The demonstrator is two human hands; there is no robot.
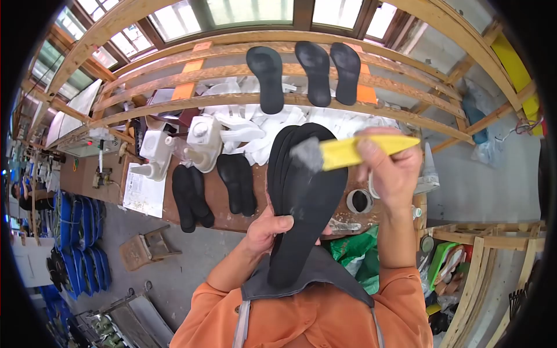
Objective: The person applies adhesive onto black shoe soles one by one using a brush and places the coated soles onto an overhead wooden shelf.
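My left hand (270,232) is wrapped round the lower part of a stack of black insoles (310,197), its thumb on the top face. In my right hand (394,174) is a brush with a yellow handle (354,152), gripped between thumb and fingers. The brush's grey bristles (307,155) lie over the wide upper part of the top insole, which has a faint greyish smear lower down. The narrow end of the stack points down toward the grey apron (336,275).
Black insoles (188,197) lie on the brown workbench (156,216), near white bottles (205,139) and a round container (360,201). Three insoles (265,81) rest on a wooden rack (214,102) behind white pieces (249,130). A wooden stool (148,248) stands at left.
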